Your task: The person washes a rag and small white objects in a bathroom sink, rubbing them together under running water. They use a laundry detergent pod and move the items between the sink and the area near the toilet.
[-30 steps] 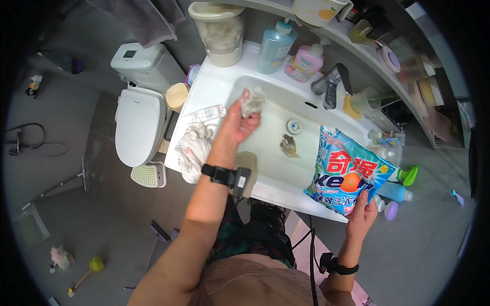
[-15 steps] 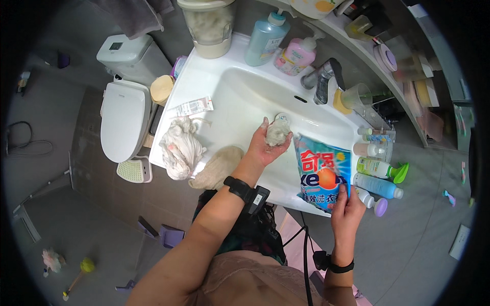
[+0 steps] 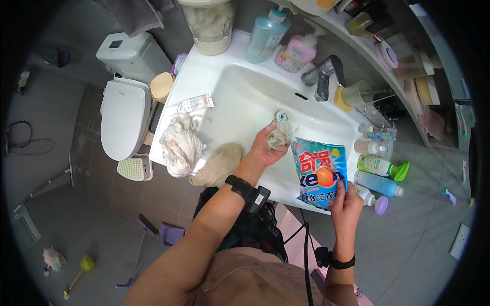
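Note:
My left hand (image 3: 266,148) is closed around a small crumpled grey-white cloth (image 3: 279,133), held over the white sink basin (image 3: 245,102) just beside the top of a blue detergent bag (image 3: 320,172). My right hand (image 3: 346,201) grips the lower right edge of that bag, which stands on the sink's front rim. The basin drain (image 3: 282,116) lies just behind the cloth.
A bundled white cloth (image 3: 179,145) and a beige cloth (image 3: 218,164) lie on the sink's left rim. Pump bottles (image 3: 265,34), a tap (image 3: 322,76), a lidded jar (image 3: 208,23) stand behind. Several bottles (image 3: 378,176) crowd the right. A toilet (image 3: 122,117) stands to the left.
My left hand has brought the small cloth from the far part of the basin down to the bag's top. My right hand has stayed on the bag, which sits closer to me.

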Action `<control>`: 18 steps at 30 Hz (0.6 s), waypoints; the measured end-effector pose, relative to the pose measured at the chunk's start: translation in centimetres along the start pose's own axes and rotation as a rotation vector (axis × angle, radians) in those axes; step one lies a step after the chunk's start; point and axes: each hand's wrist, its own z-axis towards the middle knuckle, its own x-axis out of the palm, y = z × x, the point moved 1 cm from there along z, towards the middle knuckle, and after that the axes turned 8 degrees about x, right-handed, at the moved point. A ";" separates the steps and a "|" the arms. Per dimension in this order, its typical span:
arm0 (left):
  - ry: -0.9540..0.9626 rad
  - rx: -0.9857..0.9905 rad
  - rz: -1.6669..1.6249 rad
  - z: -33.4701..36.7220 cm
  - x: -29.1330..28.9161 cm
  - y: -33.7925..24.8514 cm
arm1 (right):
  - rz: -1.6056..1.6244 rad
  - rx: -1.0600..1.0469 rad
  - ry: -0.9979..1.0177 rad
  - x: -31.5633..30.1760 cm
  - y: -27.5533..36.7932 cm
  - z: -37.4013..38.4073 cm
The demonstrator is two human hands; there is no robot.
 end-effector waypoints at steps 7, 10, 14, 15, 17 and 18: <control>-0.184 0.126 0.148 -0.5 2.0 1.1 | -0.008 0.037 0.048 0.2 0.1 -1.1; -0.115 0.190 0.272 -1.5 1.0 0.4 | 0.042 0.030 0.010 0.5 0.9 -1.2; -0.141 0.377 0.483 -2.0 1.5 0.2 | -0.055 -0.027 0.100 0.8 0.7 -1.1; -0.166 0.381 0.520 -2.3 1.4 -0.2 | -0.018 0.005 0.069 0.8 1.1 -1.5; -0.202 0.366 0.554 -3.0 1.3 -0.1 | 0.010 0.056 0.039 0.8 1.2 -2.3; -0.189 0.373 0.587 -3.4 1.3 -0.1 | 0.003 0.038 0.077 0.9 1.3 -2.5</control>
